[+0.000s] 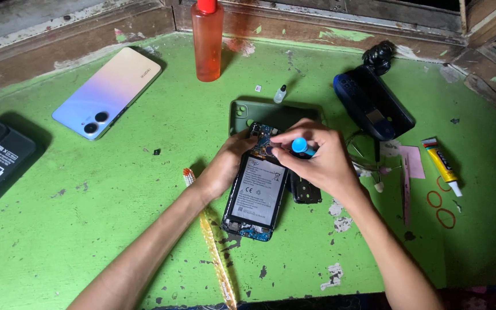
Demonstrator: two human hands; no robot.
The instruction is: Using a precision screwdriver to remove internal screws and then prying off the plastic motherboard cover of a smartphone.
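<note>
The left hand (pixel 225 166) steadies the opened phone (pixel 256 195) with curled fingers; the right hand (pixel 320 158) pinches a blue-capped screwdriver (pixel 299 145) over it.

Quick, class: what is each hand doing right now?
Left hand: steadying the opened phone at its upper left edge.
Right hand: closed on a blue-capped screwdriver, over the phone's top.

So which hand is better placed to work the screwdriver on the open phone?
Probably the right hand: it already holds the blue-capped screwdriver over the phone. The left hand steadies the phone's edge.
</note>
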